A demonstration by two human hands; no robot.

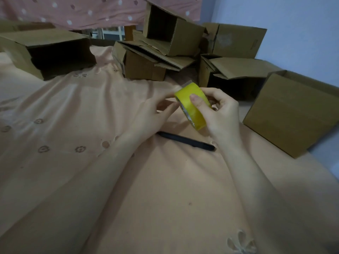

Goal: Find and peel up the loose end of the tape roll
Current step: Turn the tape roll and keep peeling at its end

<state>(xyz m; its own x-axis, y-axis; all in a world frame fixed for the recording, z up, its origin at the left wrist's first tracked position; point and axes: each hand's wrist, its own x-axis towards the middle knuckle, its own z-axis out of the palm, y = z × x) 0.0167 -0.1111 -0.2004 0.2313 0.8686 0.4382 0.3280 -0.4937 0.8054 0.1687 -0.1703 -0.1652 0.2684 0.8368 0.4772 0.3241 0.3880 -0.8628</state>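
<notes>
tape roll above peach bedsheet, perhaps

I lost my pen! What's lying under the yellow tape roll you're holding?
A long black pen-like stick lies on the peach bedsheet below the yellow tape roll. Your left hand covers its far end.

Dim, soft-focus view, with wide-angle bending at edges.

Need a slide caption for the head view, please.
Both hands, left and right, hold a yellow tape roll above a black pen.
</notes>
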